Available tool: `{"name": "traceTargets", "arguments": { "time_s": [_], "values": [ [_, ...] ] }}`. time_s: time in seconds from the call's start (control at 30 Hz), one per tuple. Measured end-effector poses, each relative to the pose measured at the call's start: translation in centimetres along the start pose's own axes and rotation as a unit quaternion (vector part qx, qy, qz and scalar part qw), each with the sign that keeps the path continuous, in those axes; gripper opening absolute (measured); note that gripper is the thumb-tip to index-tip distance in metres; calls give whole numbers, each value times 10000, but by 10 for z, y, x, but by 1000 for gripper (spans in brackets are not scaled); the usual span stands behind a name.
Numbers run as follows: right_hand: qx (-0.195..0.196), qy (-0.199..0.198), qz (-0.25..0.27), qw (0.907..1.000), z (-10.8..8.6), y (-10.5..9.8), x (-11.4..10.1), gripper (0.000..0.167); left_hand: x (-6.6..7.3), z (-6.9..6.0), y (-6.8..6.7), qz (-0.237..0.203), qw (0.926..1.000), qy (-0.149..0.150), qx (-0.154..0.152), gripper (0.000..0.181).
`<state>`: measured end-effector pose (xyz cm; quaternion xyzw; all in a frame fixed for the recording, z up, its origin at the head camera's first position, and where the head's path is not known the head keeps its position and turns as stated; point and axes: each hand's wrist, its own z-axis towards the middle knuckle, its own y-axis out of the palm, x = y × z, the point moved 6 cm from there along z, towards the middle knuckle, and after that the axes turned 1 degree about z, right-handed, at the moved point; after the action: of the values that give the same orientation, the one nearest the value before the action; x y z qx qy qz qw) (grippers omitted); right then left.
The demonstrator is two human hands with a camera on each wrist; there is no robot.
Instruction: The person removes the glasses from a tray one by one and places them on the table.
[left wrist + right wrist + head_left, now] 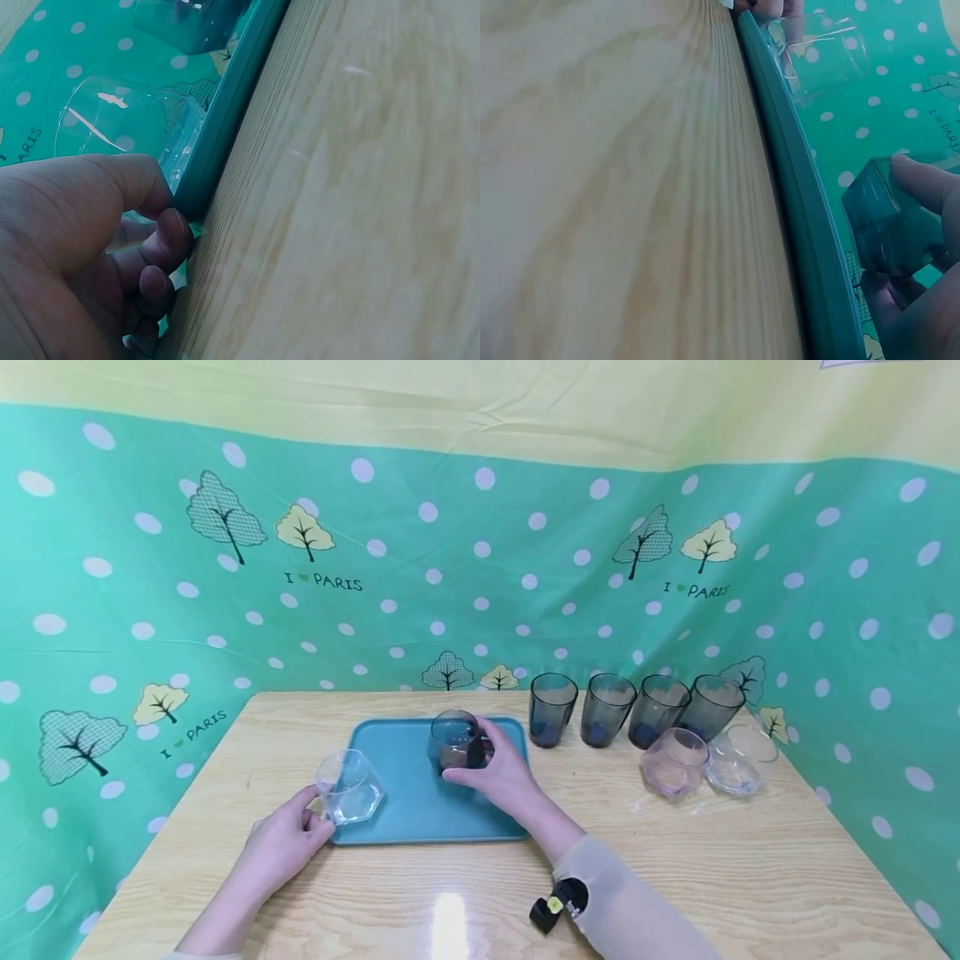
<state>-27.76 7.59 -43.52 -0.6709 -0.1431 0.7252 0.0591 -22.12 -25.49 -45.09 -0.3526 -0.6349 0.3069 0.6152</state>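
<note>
A blue rectangular tray (pixel 420 822) lies on the wooden table. At its near left corner my left hand (pixel 288 837) pinches the edge, thumb and curled fingers visible in the left wrist view. A clear faceted glass (pixel 351 789) stands on the tray's left side, right beside that hand. My right hand (pixel 506 774) grips a dark grey glass (pixel 452 745) from its right side, over the tray's far middle. The right wrist view shows the thumb and fingers about the dark glass (pixel 889 225); whether its base touches the tray I cannot tell.
Several tall dark grey glasses (pixel 553 710) stand in a row right of the tray. In front of the row's right end are a pinkish faceted glass (pixel 675 764) and another clear one (pixel 738 764). A green dotted cloth (pixel 480 577) hangs behind the table (pixel 637 852).
</note>
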Motion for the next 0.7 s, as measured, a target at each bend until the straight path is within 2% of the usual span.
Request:
{"name": "traceTargets", "arguments": {
  "time_s": [0.33,0.7],
  "values": [
    [463,109,-195,9987,-12,-35,2,96,1,-1,0,37,10000,-1,-12,64],
    [607,168,-167,9979,-26,-72,16,94,1,0,0,30,10000,13,-1,63]
  ]
}}
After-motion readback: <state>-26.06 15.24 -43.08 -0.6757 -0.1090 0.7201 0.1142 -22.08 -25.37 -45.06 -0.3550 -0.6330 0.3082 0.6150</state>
